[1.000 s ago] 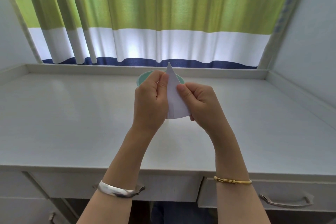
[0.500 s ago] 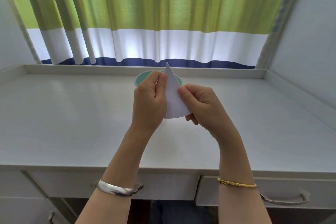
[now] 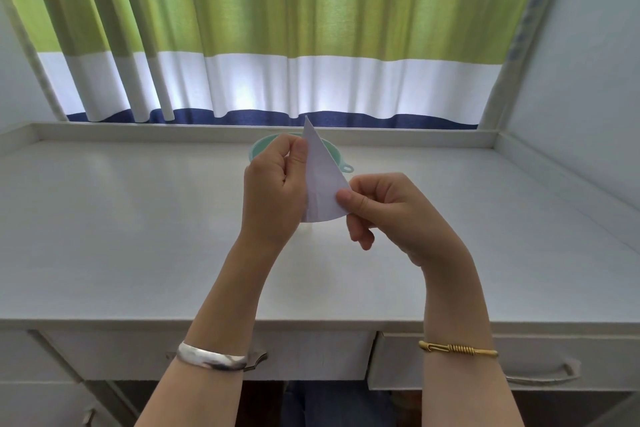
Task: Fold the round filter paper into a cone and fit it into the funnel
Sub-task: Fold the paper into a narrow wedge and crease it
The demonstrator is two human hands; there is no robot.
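The white filter paper (image 3: 322, 184) is folded into a narrow wedge, point up and curved edge down, held above the desk. My left hand (image 3: 273, 191) pinches its left edge between thumb and fingers. My right hand (image 3: 384, 211) pinches its lower right corner with thumb and forefinger. Behind the paper and my left hand sits the pale green funnel (image 3: 263, 146) on the desk, mostly hidden; its rim and small hanging loop show to the right of the paper.
The white desk (image 3: 138, 236) has a raised ledge along the back and right side. A striped curtain (image 3: 311, 28) hangs behind it. Drawers with metal handles (image 3: 540, 378) run under the front edge.
My right hand has slid down and to the right along the paper, from its middle to the lower right corner. The funnel's loop now shows. My left hand holds as before.
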